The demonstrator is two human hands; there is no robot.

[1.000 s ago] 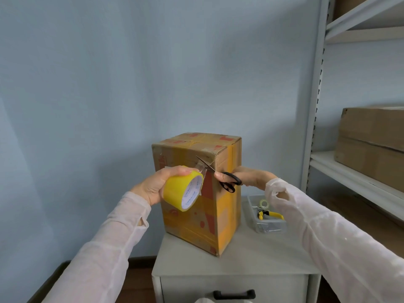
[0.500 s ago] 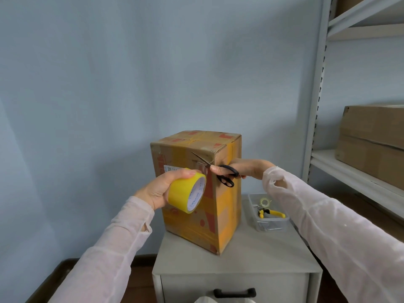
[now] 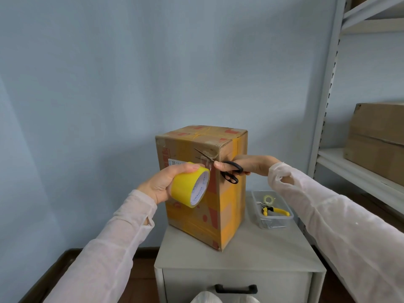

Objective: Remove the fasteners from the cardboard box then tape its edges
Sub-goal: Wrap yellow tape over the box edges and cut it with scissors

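Observation:
A tall cardboard box [image 3: 227, 206] with yellow tape bands stands on a grey cabinet [image 3: 258, 252]. My left hand [image 3: 161, 182] grips a roll of yellow tape [image 3: 190, 189] in front of the box's upper left face. A short clear strip runs from the roll to the box's front corner. My right hand [image 3: 251, 165] holds black-handled scissors [image 3: 225, 169], whose open blades point up and left across that strip, close to the box's top edge.
A clear plastic tub [image 3: 275, 221] to the right of the box holds yellow-handled pliers [image 3: 275, 212] and a small tape ring. Metal shelving [image 3: 325, 106] on the right carries brown cartons [image 3: 378, 136]. The cabinet has a black drawer handle [image 3: 236, 288].
Both hands have risen slightly along the box's front corner. The scissors have moved up towards the top edge and the tape roll has followed, staying just left of the blades.

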